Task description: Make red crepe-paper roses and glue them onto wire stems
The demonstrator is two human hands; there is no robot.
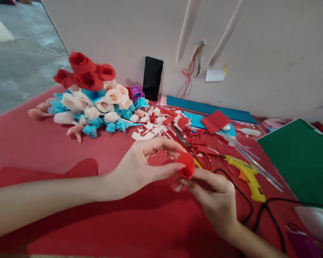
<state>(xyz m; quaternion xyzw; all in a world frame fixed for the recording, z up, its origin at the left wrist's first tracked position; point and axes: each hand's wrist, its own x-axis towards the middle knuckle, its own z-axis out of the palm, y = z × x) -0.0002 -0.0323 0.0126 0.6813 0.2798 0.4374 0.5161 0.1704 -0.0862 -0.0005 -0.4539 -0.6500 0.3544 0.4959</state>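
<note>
My left hand [145, 161] and my right hand [215, 193] meet over the red surface [43, 143], both pinching a small rolled red paper flower [186, 165]. The left thumb and fingers curl around its upper side. From below, the right fingers grip its base. Behind the hands lie red-handled scissors [190, 147] among red and white paper scraps [156, 125]. A yellow glue gun [249, 175] lies just right of my right hand, its black cord [247, 204] looping past my wrist.
A heap of finished red, cream and blue paper flowers [91, 96] fills the back left. A black phone [152, 77] leans on the wall. Blue sheets [210, 109], a red square [216, 121] and clear glue sticks [247, 150] lie at the back right, a green sheet [301, 157] at right.
</note>
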